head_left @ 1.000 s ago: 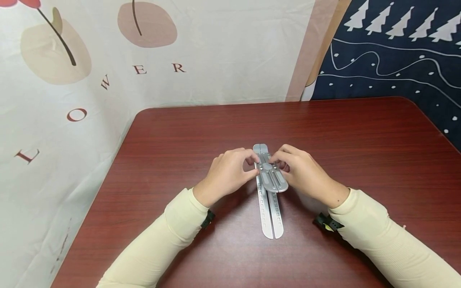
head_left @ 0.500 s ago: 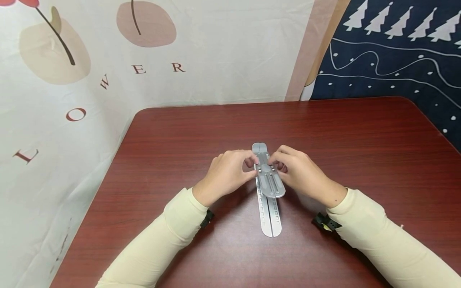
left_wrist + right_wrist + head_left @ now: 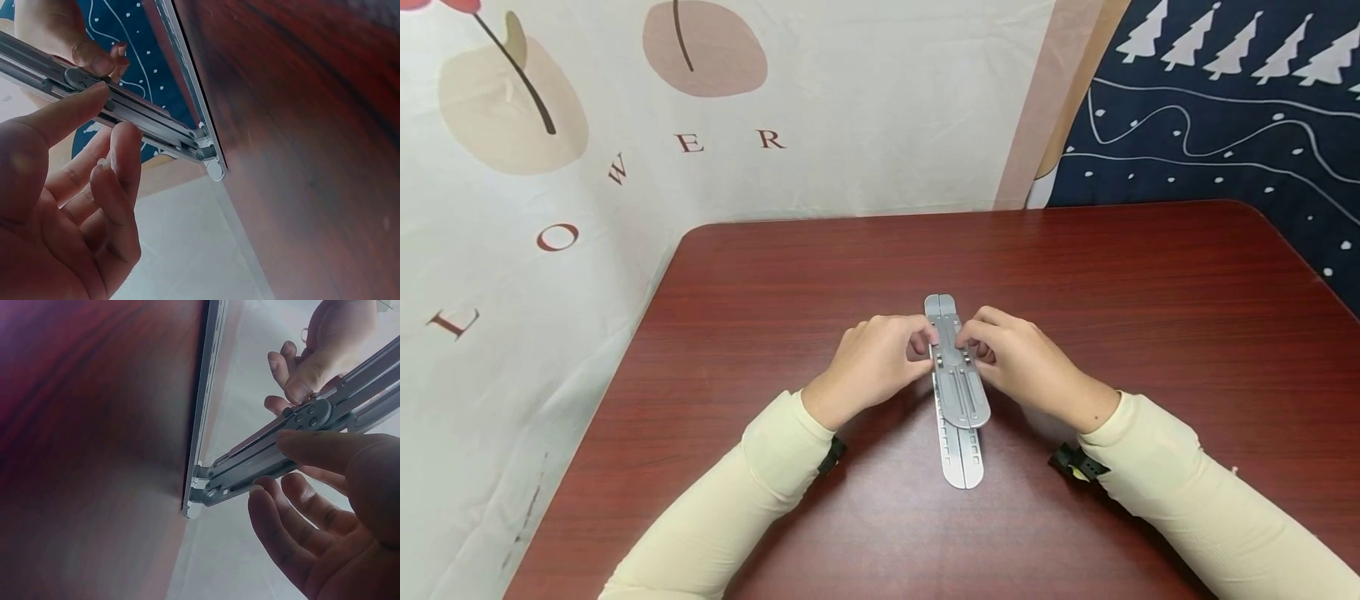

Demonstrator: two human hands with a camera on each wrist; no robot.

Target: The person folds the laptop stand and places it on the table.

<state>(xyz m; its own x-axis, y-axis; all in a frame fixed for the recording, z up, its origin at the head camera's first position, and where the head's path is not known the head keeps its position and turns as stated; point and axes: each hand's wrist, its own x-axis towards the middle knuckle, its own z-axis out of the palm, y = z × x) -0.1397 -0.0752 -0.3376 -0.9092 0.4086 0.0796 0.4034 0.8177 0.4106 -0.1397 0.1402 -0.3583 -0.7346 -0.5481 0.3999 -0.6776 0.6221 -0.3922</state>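
Observation:
A silver-grey folding laptop stand [image 3: 964,402] lies lengthwise on the table, its two slotted base rails [image 3: 961,467] side by side. Its upper arms [image 3: 144,119] rise at a slant from the hinged far end of the rails. My left hand [image 3: 877,360] pinches the upper arms from the left, with thumb and fingers on the edge. From the right side, my right hand [image 3: 1021,360] pinches them too; its thumb lies along the arm in the right wrist view. A round pivot disc [image 3: 312,414] sits mid-arm between the hands.
The dark red wooden table [image 3: 775,283] has rounded far corners. Behind it hang a white printed cloth [image 3: 880,108] and a navy cloth [image 3: 1210,158] with tree shapes. Dark straps [image 3: 1078,462] circle both wrists.
The stand's upper arms have tilted down, their near end moving toward me over the rails. The base rails have drawn closer together. Both hands keep their grip and barely shift.

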